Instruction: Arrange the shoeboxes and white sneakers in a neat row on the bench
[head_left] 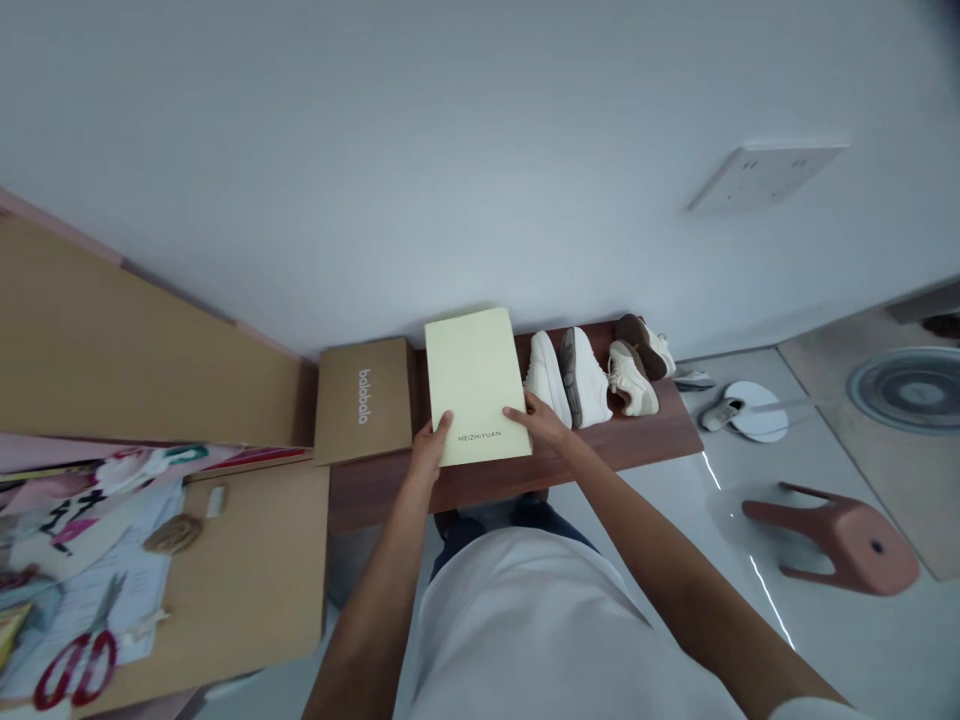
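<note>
Cream-coloured and flat-topped, the MEIZHIYUAN box is at the middle of the reddish-brown wooden surface, its lettering close to the edge nearest the person. The left hand has its grip on the box's left side near the front corner, thumb on top; the right hand grips the right side, its thumb also resting on top. How the fingers lie beneath the box is hidden.

Just left of it is the brown balabala box. To the right stand two white shoes, tilted on their sides, then a cream pair with brown soles. A white wall rises behind. On cardboard at the far left, red-handled scissors lie over printed paper. A pink stool lies on its side on the floor at the right.
</note>
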